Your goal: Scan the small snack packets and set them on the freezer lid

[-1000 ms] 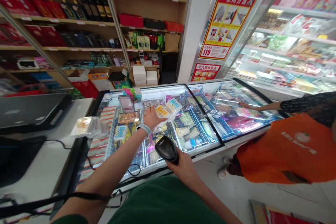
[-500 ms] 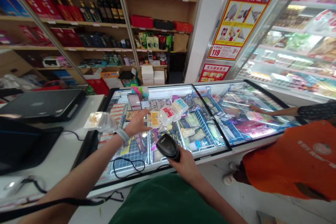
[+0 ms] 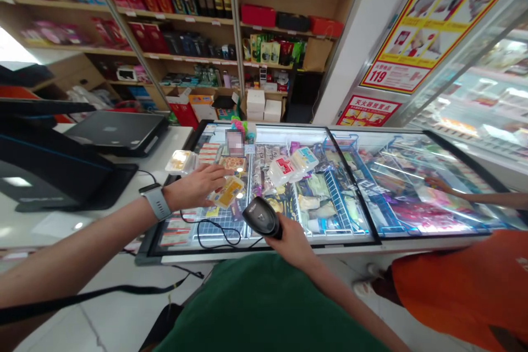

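Note:
My left hand [image 3: 200, 184], with a watch on its wrist, grips a clear plastic food box [image 3: 227, 192] with a yellow label. The box is tilted over the freezer's glass top, its near-left part hidden by my fingers. My right hand [image 3: 291, 242] is closed round the handle of a black barcode scanner [image 3: 262, 216], whose head points up and left toward the box. Beyond the scanner, a box with a red label [image 3: 284, 167] and one with a blue label [image 3: 306, 157] lie together on the glass. Another clear food box [image 3: 180, 161] sits left of my left hand.
The chest freezer [image 3: 272, 253] holds baskets of packaged food. A black cable [image 3: 218, 242] loops over its glass. Left stand a counter scale [image 3: 117, 129] and a dark terminal [image 3: 49, 165]. A co-worker in an orange vest [image 3: 466, 280] reaches over the freezer at right.
My left hand has drawn the yellow-labelled box to the left and toward me, tilting it. The scanner stays nearly in place in my right hand. The view has turned left and down.

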Action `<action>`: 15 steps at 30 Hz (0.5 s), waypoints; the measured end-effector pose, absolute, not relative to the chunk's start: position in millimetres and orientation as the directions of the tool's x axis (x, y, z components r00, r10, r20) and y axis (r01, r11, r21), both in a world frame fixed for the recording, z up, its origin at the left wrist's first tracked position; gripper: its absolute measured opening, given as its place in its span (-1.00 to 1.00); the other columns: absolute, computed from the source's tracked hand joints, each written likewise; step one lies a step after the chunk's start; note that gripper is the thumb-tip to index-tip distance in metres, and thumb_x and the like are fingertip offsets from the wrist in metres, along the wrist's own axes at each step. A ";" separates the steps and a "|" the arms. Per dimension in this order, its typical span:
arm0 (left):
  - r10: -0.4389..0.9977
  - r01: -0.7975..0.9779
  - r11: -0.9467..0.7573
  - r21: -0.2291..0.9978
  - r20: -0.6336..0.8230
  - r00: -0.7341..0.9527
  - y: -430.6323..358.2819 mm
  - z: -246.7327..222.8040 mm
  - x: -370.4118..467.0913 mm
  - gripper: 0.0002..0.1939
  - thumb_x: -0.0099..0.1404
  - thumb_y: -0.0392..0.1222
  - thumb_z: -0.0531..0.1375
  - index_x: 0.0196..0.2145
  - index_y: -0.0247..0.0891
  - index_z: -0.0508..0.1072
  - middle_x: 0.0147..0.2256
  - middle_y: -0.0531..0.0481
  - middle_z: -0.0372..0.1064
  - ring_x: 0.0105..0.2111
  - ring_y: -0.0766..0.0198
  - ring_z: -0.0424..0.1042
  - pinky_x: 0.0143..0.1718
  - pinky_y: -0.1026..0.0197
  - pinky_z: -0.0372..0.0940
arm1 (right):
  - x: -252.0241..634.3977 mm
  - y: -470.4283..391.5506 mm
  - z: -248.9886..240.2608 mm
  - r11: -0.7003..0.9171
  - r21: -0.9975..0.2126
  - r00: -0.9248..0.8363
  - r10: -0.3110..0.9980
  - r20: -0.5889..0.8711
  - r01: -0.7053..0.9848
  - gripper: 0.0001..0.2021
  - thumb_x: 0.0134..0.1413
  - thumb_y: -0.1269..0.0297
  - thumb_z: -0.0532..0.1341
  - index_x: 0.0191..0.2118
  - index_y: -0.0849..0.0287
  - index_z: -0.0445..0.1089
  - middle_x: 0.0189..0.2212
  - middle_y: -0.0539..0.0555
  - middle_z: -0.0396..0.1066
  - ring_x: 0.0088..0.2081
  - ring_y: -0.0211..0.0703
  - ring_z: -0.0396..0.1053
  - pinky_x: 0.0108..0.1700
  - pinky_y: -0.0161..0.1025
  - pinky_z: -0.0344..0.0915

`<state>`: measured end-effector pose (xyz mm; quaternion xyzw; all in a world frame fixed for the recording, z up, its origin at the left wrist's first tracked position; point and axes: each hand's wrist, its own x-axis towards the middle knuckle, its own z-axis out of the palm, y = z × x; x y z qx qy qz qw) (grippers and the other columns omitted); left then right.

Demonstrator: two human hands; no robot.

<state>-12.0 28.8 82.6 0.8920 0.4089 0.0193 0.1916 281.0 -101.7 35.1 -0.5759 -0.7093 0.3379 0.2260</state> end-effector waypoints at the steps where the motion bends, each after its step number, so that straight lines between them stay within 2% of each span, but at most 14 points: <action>1: 0.747 0.732 -0.570 0.373 -0.135 0.651 27.1 81.8 -12.2 -0.64 -0.15 -0.14 0.41 -0.37 -0.13 0.40 0.09 -0.08 0.32 0.22 -0.10 0.10 0.25 -0.15 -0.02 | 280.4 -100.7 34.4 0.110 -0.737 -0.240 0.968 -0.073 0.667 -0.81 -0.06 0.33 0.28 -0.26 0.18 0.35 -0.36 0.05 0.47 -0.33 -0.14 0.40 -0.32 -0.34 0.15; 7: 0.698 0.683 -0.637 0.357 -0.110 0.708 23.9 81.8 -10.9 -0.74 -0.08 -0.19 0.37 -0.39 -0.13 0.42 0.13 -0.02 0.28 0.25 -0.07 0.05 0.29 -0.16 -0.13 | 277.4 -96.0 31.6 0.121 -0.719 -0.258 0.962 -0.085 0.685 -0.82 -0.08 0.35 0.28 -0.28 0.17 0.34 -0.38 0.04 0.46 -0.35 -0.13 0.39 -0.35 -0.34 0.12; 12: 0.731 0.706 -0.613 0.356 -0.083 0.677 25.5 80.3 -10.4 -0.70 -0.12 -0.14 0.40 -0.38 -0.11 0.45 0.09 -0.03 0.32 0.20 -0.08 0.14 0.24 -0.13 0.00 | 276.2 -93.6 32.0 0.118 -0.707 -0.267 0.958 -0.103 0.697 -0.80 -0.08 0.35 0.28 -0.25 0.19 0.35 -0.37 0.06 0.46 -0.34 -0.10 0.41 -0.34 -0.33 0.14; 15: 0.707 0.684 -0.647 0.337 -0.070 0.703 26.5 77.0 -10.2 -0.71 -0.12 -0.17 0.41 -0.41 -0.12 0.45 0.12 -0.03 0.31 0.20 -0.09 0.13 0.26 -0.13 -0.04 | 276.6 -92.4 33.7 0.108 -0.705 -0.262 0.958 -0.114 0.701 -0.80 -0.07 0.35 0.29 -0.25 0.19 0.35 -0.35 0.07 0.47 -0.32 -0.10 0.41 -0.32 -0.33 0.15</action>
